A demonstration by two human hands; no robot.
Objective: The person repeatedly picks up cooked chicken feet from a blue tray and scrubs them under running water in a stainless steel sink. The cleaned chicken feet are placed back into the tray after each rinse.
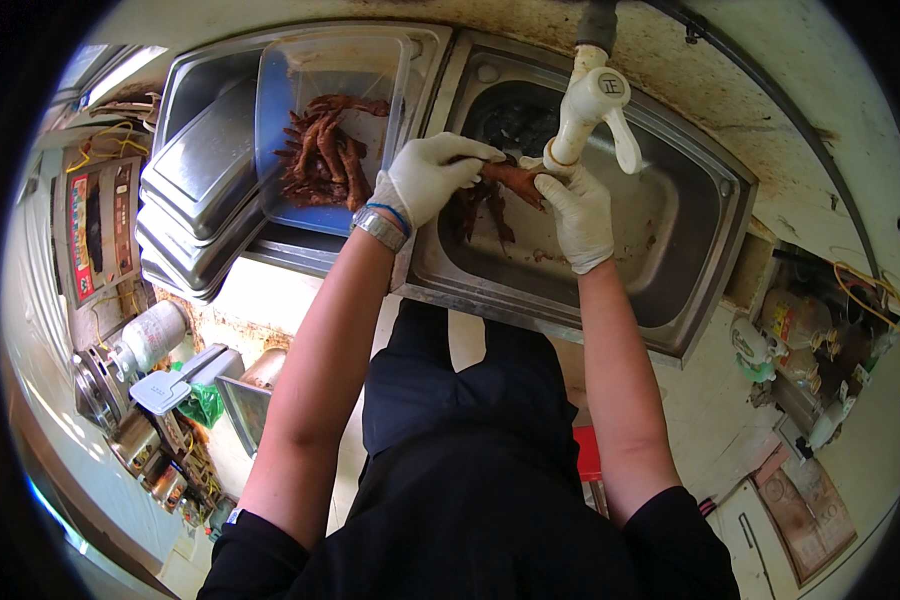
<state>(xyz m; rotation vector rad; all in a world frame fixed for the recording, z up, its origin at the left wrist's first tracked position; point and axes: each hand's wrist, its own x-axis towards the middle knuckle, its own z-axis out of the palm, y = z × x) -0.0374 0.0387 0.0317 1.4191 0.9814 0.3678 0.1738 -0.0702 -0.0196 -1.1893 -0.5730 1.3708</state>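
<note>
My left hand [431, 174], in a white glove, pinches one end of a reddish-brown piece of poultry [516, 182] over the right sink basin [664, 217]. The other end is in my right hand [581, 214], gloved too, just below the spout of a white plastic tap [591, 101]. No running water can be made out. Beneath my hands, more dark brown poultry pieces [495, 221] lie in the basin, partly hidden by the hands. Left of my left hand, a clear plastic tub [390, 56] holds a heap of similar pieces [326, 154], apparently poultry feet.
Stacked metal pans [199, 176] lean beside the tub over the left basin. A gas canister [150, 334], a white cleaver-shaped item [161, 390] and metal pots [135, 439] stand lower left. A red stool [588, 454] is behind my right side. Bottles [754, 349] stand at right.
</note>
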